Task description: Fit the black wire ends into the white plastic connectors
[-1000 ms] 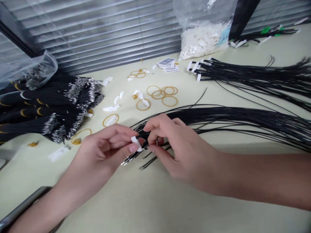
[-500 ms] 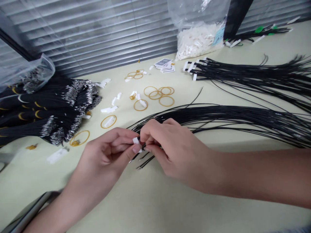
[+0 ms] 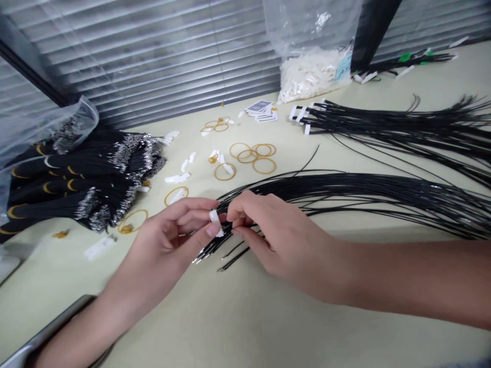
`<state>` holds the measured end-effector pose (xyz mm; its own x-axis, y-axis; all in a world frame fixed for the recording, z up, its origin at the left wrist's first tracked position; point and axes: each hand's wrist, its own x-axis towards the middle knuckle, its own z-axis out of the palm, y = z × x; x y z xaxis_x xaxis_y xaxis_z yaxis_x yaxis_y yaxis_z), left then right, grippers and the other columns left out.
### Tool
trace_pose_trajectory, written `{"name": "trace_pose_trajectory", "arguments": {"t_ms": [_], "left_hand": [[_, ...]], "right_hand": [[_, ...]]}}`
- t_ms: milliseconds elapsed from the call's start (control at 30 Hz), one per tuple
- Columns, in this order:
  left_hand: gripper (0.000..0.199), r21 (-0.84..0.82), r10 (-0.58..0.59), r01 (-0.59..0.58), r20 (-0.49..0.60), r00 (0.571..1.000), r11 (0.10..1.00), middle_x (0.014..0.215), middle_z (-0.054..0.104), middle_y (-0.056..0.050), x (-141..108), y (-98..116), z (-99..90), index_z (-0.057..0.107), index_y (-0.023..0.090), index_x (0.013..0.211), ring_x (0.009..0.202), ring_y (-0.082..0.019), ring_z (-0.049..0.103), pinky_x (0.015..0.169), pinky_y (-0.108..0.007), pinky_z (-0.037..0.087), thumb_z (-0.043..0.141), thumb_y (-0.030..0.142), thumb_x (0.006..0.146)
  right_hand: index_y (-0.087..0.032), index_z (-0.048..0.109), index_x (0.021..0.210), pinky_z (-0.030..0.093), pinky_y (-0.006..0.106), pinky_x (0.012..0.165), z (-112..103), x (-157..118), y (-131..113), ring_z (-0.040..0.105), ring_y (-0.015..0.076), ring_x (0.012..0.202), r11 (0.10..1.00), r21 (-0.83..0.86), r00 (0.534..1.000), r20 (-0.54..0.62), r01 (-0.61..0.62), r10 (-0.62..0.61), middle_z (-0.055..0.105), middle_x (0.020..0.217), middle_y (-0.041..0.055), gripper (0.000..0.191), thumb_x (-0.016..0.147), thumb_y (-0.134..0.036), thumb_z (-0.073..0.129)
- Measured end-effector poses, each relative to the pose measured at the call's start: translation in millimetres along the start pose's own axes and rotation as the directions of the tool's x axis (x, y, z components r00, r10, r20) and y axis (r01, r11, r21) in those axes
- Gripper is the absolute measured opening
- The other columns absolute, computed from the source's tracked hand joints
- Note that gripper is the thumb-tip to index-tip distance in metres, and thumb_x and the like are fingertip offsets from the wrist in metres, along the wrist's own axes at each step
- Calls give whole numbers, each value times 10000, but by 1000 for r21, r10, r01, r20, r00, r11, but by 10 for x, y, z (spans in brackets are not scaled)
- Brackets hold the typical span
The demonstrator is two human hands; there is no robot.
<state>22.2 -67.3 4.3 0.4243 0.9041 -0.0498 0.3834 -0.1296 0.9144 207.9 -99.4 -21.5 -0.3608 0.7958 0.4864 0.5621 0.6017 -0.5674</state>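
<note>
Between thumb and fingers, my left hand [image 3: 176, 232] pinches a small white connector [image 3: 216, 221]. Just to its right, my right hand [image 3: 272, 235] is closed in a pinch at a thin black wire end; its fingertips hide most of what they hold. Both hands are above the left end of a loose bundle of black wires [image 3: 356, 189] that curves off to the right. Several wire ends with silver tips [image 3: 203, 255] stick out below my fingers.
Tied black wire bundles [image 3: 76, 179] lie at the left. Yellow rubber bands [image 3: 264, 165] and white connector strips [image 3: 177, 178] are scattered behind my hands. Wires with white connectors [image 3: 383, 120] lie at the right, near a bag of white parts [image 3: 307, 74]. Blinds [image 3: 164, 56] stand behind.
The white connector in my left hand has turned and shows more of its length. More silver wire tips show below my left fingers. The view has shifted slightly.
</note>
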Motion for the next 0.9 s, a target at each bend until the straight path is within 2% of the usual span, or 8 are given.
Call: {"name": "trace_pose_trajectory", "arguments": {"t_ms": [133, 333, 433, 567, 900], "left_hand": [[135, 1, -56, 56, 42, 998, 998, 820, 709, -12, 4, -4, 7, 615, 190, 935, 745, -99, 658, 638, -131, 506, 639, 241, 812], [120, 103, 43, -43, -1, 999, 994, 774, 694, 20, -18, -23, 14, 622, 204, 913, 701, -79, 638, 638, -106, 501, 644, 203, 795], [146, 97, 30, -29, -7, 1000, 995, 799, 696, 20, -20, -30, 11, 613, 208, 939, 718, -75, 638, 652, -93, 500, 647, 208, 797], [144, 74, 9, -9, 8, 1000, 997, 799, 697, 26, -8, -15, 9, 609, 213, 935, 722, -70, 638, 654, -81, 497, 653, 215, 799], [130, 24, -11, 10, 20, 1000, 1000, 751, 698, 26, 5, 35, 22, 601, 192, 890, 690, -59, 641, 614, -52, 483, 665, 195, 778]], "right_hand": [[-173, 420, 898, 274, 220, 595, -6, 4, -5, 439, 96, 643, 999, 2, 999, 38, -39, 39, 544, 757, -39, 227, 772, 10, 464], [-174, 380, 953, 275, 235, 582, -17, 8, 11, 443, 98, 591, 994, 19, 988, 116, -109, 106, 539, 709, -45, 298, 719, -3, 444], [-179, 355, 1003, 294, 229, 579, -18, 6, 27, 467, 87, 591, 987, 79, 981, 144, -141, 129, 543, 702, -58, 299, 759, -28, 439], [-176, 348, 1003, 315, 208, 573, -18, 7, 32, 470, 68, 616, 981, 137, 983, 139, -140, 121, 546, 715, -64, 283, 781, -36, 451], [-149, 352, 1018, 348, 180, 594, -35, 18, 19, 476, 45, 649, 981, 151, 989, 102, -125, 111, 547, 727, -61, 284, 796, -19, 472]]}}
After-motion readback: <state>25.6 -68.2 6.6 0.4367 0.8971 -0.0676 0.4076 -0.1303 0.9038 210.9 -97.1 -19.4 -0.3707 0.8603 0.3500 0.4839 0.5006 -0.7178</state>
